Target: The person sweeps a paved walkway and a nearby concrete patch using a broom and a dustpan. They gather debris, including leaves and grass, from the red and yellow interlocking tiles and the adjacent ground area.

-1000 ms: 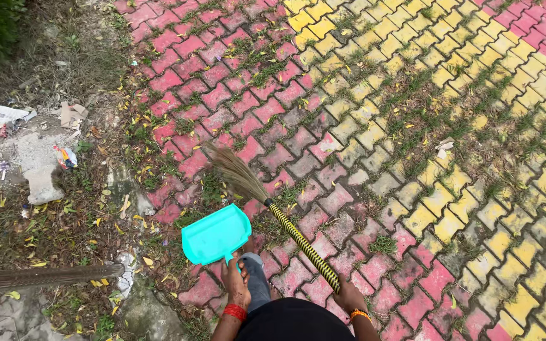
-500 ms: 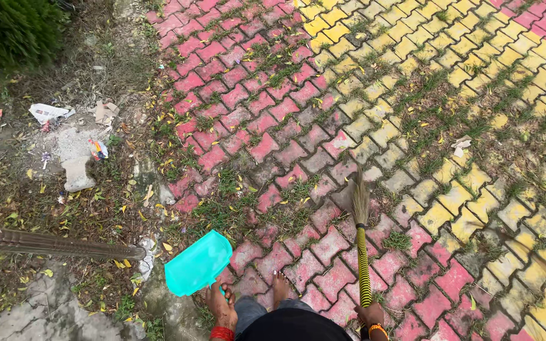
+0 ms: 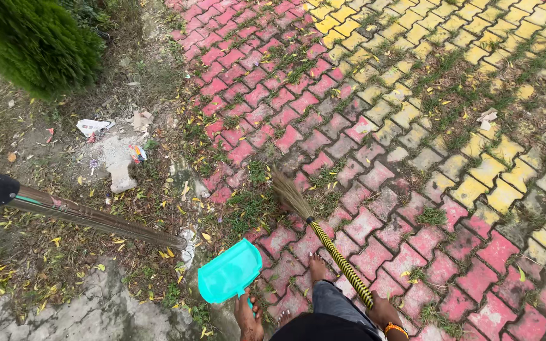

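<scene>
Partly cut off at the bottom edge, the left hand (image 3: 248, 319) clamps its grip on the turquoise dustpan (image 3: 229, 271); the right hand (image 3: 383, 314) grips the broom (image 3: 323, 237), bristles ahead on the paving (image 3: 374, 126).

A crumpled white wrapper (image 3: 94, 126) lies on the dirt, far up-left of the left hand's fingers (image 3: 248, 314); a small red-yellow packet (image 3: 137, 153) lies nearer; white paper scrap (image 3: 487, 117) far up-right.
</scene>
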